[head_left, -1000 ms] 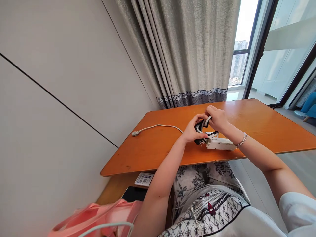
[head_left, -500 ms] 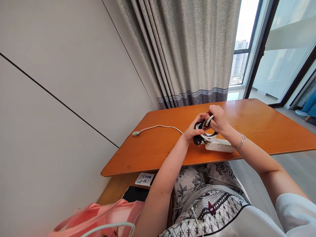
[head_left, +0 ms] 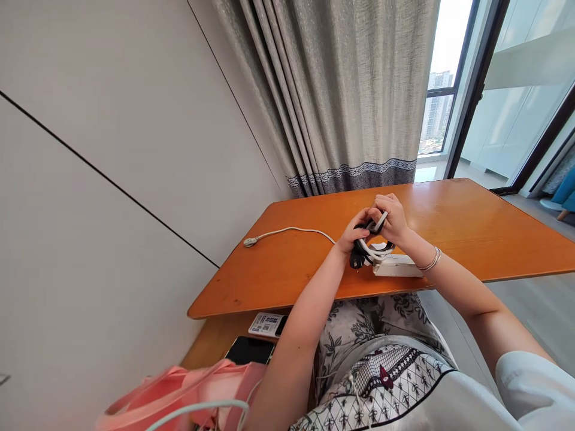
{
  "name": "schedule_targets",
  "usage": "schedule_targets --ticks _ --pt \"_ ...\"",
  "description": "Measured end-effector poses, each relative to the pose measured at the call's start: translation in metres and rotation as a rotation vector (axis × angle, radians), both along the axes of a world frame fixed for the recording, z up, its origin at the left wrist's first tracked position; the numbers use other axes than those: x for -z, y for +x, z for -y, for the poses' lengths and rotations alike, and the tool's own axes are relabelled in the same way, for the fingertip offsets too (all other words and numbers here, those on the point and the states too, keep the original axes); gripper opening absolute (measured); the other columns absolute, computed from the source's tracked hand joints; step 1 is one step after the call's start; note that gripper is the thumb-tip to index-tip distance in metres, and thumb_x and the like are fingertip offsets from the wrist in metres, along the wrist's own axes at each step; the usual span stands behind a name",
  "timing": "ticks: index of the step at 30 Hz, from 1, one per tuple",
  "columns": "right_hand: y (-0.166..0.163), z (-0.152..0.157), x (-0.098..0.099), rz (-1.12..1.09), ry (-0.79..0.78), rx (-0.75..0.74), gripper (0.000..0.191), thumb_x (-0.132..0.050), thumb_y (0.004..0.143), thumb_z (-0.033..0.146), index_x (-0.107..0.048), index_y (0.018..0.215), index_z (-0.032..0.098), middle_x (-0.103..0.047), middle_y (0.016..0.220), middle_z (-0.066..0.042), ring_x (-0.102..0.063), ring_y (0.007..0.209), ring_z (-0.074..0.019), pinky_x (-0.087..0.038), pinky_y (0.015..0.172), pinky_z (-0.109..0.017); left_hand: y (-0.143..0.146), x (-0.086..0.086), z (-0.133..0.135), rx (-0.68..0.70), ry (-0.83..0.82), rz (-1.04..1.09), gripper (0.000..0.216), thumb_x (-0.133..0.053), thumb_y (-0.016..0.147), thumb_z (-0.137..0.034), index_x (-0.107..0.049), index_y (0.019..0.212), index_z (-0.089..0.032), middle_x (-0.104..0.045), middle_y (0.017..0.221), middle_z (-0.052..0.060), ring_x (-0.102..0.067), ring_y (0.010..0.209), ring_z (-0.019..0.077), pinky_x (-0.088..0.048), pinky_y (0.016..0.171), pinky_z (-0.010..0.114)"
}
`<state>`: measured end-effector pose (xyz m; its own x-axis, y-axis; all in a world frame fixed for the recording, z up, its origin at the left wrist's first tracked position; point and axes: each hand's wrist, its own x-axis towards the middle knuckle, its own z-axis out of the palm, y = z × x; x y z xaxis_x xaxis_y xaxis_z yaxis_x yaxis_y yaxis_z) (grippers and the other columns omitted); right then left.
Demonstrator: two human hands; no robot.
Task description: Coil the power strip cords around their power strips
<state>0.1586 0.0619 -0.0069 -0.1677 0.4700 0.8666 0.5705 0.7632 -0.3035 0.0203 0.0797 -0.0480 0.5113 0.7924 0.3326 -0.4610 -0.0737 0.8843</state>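
Both hands work on a looped bundle of black and white cables (head_left: 380,252) above the table. My left hand (head_left: 354,233) is closed round the left side of the bundle, its thumb across the cables. On the far right side, my right hand (head_left: 390,218) grips the loop, fingers curled and meeting the left fingertips. A black plug (head_left: 357,258) hangs under my left hand. Just below the loop, a white power strip (head_left: 398,266) lies near the table's front edge, partly under my right wrist. A white cord leads left to a white plug (head_left: 250,242) on the table.
The orange-brown wooden table (head_left: 269,275) meets the wall and curtain (head_left: 350,108) behind. Lower left, under the tabletop's edge, are a dark phone-like slab (head_left: 249,350), a white printed card (head_left: 266,324) and a pink bag (head_left: 202,392). A glass door stands at the right.
My hands have shifted slightly, still gripping the cable bundle. The black plug hangs a little lower and further left, and the right wrist has moved left over the power strip.
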Motion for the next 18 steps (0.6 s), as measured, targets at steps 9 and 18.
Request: schedule_targets --ticks 9,18 --pt "-0.001 0.0 -0.008 -0.072 0.085 0.068 0.055 -0.031 0.101 0.057 -0.036 0.06 0.022 -0.044 0.054 0.002 -0.038 0.054 -0.0141 -0.033 0.072 -0.034 0.008 0.007 0.009 0.101 -0.131 0.163 0.059 -0.07 0.053 -0.037 -0.066 0.11 -0.024 -0.073 0.112 0.007 -0.055 0.129 0.0358 -0.042 0.108 0.054" --pt "0.003 0.004 -0.014 0.113 0.284 0.195 0.057 -0.025 0.106 0.049 -0.044 0.059 0.021 -0.047 0.053 0.001 -0.037 0.051 -0.013 -0.03 0.068 -0.033 0.004 0.016 0.01 0.098 0.007 0.102 0.056 -0.076 0.054 -0.044 -0.065 0.106 -0.026 -0.069 0.114 0.005 -0.055 0.128 0.0341 -0.046 0.106 0.05"
